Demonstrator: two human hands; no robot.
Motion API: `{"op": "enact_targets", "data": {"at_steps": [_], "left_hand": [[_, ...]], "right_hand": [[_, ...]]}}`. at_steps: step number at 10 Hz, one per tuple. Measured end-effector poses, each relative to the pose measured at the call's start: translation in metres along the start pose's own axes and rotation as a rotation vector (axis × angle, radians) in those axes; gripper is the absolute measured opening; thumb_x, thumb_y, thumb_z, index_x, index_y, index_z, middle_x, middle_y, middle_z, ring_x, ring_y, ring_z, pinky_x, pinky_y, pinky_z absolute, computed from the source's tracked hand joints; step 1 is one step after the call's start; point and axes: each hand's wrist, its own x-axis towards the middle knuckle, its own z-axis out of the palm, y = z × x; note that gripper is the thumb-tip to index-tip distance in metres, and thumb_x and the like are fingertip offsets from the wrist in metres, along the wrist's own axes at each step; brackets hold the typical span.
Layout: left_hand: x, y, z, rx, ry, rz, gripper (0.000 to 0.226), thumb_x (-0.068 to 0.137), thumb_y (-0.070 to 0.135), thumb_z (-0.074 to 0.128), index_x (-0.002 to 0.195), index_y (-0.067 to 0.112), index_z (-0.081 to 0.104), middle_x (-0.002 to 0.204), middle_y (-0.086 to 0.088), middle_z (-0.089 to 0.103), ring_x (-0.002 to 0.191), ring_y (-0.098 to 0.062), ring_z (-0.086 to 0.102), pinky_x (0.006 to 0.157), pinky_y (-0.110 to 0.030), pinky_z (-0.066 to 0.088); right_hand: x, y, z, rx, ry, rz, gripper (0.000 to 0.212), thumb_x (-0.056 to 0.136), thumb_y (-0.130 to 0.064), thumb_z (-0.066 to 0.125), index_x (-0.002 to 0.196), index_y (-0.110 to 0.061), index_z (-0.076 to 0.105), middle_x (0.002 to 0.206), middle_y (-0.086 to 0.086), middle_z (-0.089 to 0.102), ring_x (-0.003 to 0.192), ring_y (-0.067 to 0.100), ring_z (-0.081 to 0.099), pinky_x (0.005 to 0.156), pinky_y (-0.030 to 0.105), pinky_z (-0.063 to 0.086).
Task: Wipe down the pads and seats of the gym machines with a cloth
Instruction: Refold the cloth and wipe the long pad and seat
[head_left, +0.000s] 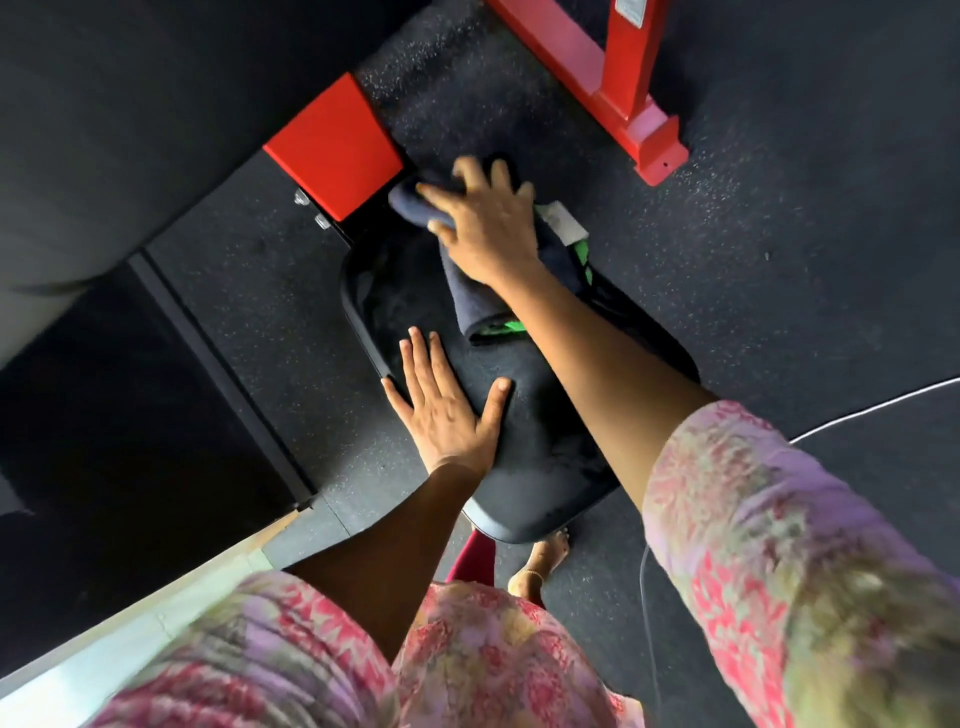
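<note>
A black padded seat (540, 467) of a red-framed machine fills the middle of the view, running from near me toward the far side. My right hand (488, 223) presses a dark blue cloth (470, 291) flat on the seat's far end, fingers spread over it. Green trim and a white tag of the cloth show beside my wrist. My left hand (447, 410) lies flat and open on the seat's left edge, fingers apart, holding nothing.
A red frame block (332, 145) sits just beyond the seat at the far left. A red base beam and upright (623, 83) stand at the far right. Dark speckled rubber floor lies all around. A thin white cable (857, 410) crosses the floor at right. My bare foot (540, 566) shows below the seat.
</note>
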Motion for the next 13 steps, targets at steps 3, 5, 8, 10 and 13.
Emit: {"op": "enact_targets", "data": {"at_steps": [3,5,8,10,13], "left_hand": [[-0.001,-0.001,-0.001,0.001,0.011,-0.006,0.112,0.07,0.084,-0.007,0.148,0.007,0.016,0.158,-0.007,0.007,0.146,-0.021,0.002,0.115,-0.047,-0.005],[-0.001,-0.001,-0.001,-0.003,0.041,-0.003,0.114,0.069,0.085,-0.006,0.148,0.007,0.017,0.157,-0.007,0.009,0.146,-0.021,0.003,0.114,-0.047,-0.004],[-0.002,0.003,0.002,0.018,0.042,-0.014,0.098,0.075,0.074,0.012,0.148,0.008,0.018,0.157,-0.006,0.011,0.146,-0.02,0.005,0.115,-0.048,0.001],[-0.003,0.0,0.003,0.012,0.064,-0.004,0.098,0.075,0.073,0.012,0.148,0.008,0.019,0.157,-0.006,0.012,0.146,-0.02,0.006,0.115,-0.047,0.001],[-0.002,0.005,0.002,-0.007,0.062,0.003,0.101,0.072,0.074,0.006,0.148,0.008,0.017,0.158,-0.006,0.009,0.146,-0.018,0.004,0.115,-0.047,-0.001]], "right_hand": [[-0.05,0.08,-0.003,0.259,-0.065,0.337,0.044,0.092,-0.044,0.048,0.131,-0.023,0.051,0.124,0.016,0.053,0.116,0.037,0.048,0.09,0.043,0.042],[-0.124,0.127,-0.004,0.432,-0.005,0.344,0.044,0.09,-0.042,0.052,0.125,-0.015,0.056,0.116,0.018,0.062,0.111,0.037,0.055,0.089,0.041,0.042],[-0.228,0.095,0.012,0.567,0.542,0.741,0.052,0.083,-0.046,0.052,0.122,-0.013,0.063,0.106,0.02,0.058,0.097,0.037,0.056,0.083,0.038,0.043],[-0.274,-0.03,0.033,0.454,0.625,0.888,0.038,0.087,-0.04,0.057,0.122,-0.026,0.064,0.128,0.013,0.045,0.101,0.03,0.044,0.091,0.038,0.036],[-0.224,0.07,0.011,0.445,0.656,0.957,0.034,0.083,-0.036,0.061,0.114,-0.023,0.07,0.11,0.016,0.055,0.093,0.036,0.052,0.078,0.038,0.043]]}}
